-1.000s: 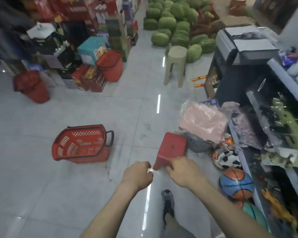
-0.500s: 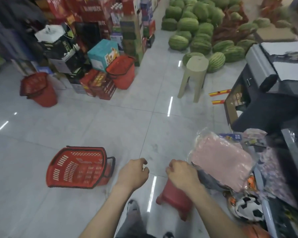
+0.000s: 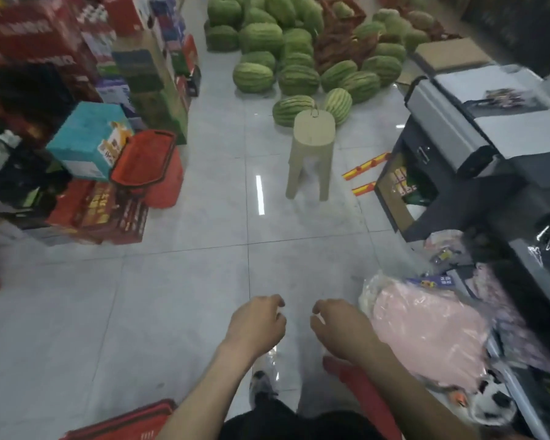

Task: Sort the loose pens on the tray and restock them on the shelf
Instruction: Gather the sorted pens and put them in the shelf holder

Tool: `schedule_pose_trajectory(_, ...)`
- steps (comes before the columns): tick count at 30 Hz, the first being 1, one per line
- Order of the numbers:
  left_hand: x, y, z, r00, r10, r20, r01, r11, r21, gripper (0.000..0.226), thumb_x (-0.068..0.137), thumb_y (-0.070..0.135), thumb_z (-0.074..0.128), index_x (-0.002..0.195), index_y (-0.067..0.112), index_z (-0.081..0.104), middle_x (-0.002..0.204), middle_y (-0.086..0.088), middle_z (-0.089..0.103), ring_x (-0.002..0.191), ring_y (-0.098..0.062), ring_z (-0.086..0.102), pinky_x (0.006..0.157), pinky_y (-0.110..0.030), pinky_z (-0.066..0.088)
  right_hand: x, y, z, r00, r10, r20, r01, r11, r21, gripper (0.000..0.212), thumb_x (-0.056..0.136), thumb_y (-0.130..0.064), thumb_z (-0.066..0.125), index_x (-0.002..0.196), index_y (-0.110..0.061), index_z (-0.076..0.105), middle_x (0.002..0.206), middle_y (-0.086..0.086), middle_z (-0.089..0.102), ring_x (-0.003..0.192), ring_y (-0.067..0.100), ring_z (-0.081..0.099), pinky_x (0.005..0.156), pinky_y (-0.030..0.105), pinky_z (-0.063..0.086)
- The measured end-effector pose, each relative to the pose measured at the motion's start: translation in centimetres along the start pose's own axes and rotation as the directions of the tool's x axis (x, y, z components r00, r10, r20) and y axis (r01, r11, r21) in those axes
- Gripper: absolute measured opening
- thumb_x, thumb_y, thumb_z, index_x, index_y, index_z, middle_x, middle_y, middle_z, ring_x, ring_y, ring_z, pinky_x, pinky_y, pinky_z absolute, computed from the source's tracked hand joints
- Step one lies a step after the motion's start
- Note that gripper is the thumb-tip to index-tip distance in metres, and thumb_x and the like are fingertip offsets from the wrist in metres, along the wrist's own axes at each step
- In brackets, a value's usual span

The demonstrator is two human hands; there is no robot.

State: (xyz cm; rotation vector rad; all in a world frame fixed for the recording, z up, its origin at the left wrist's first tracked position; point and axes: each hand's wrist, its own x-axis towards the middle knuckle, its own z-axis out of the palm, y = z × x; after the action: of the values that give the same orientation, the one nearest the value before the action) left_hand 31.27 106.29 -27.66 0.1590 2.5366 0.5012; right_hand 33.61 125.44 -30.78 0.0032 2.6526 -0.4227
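No pens, tray or pen shelf show in the head view. My left hand (image 3: 255, 325) and my right hand (image 3: 338, 330) hover side by side over the grey tiled floor (image 3: 178, 290), a small gap between them. Both have loosely curled fingers with nothing visible in them. A low red stool (image 3: 359, 385) sits on the floor just under my right forearm, partly hidden by it.
A red shopping basket (image 3: 124, 423) lies at the bottom left. A beige stool (image 3: 311, 147) stands ahead, with a watermelon pile (image 3: 299, 68) behind it. Stacked boxes (image 3: 86, 141) and another red basket (image 3: 146, 160) line the left; a checkout counter (image 3: 477, 134) and bagged pink goods (image 3: 426, 328) crowd the right.
The view has swung up and forward, so the red stool and floor basket slid toward the bottom edge. My hands left the stool and moved apart.
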Motion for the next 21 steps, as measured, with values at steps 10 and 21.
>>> schedule_pose_trajectory(10, 21.8, 7.6, -10.5, 0.957, 0.262, 0.129, -0.270, 0.962, 0.052, 0.043, 0.100, 0.033, 0.045, 0.141, 0.031, 0.058, 0.127, 0.004, 0.068, 0.116, -0.016, 0.063, 0.099, -0.035, 0.052, 17.4, 4.6, -11.1, 0.958, 0.266, -0.108, -0.248, 0.955, 0.162, 0.039, 0.103, -0.044, 0.044, 0.131, -0.024, 0.061, 0.127, -0.002, 0.065, 0.113, 0.021, 0.061, 0.093, 0.034, 0.050)
schedule_pose_trajectory(21, 44.1, 19.8, -19.6, 0.933, 0.317, 0.169, -0.337, 0.936, 0.102, 0.043, 0.097, 0.036, 0.045, 0.138, 0.032, 0.059, 0.132, 0.004, 0.067, 0.117, -0.018, 0.064, 0.100, -0.037, 0.053, 33.0, 14.3, -23.7, 0.900, 0.430, -0.076, -0.383, 0.861, 0.336, 0.032, 0.104, -0.042, 0.045, 0.124, -0.025, 0.063, 0.122, -0.003, 0.064, 0.105, 0.020, 0.062, 0.085, 0.034, 0.052)
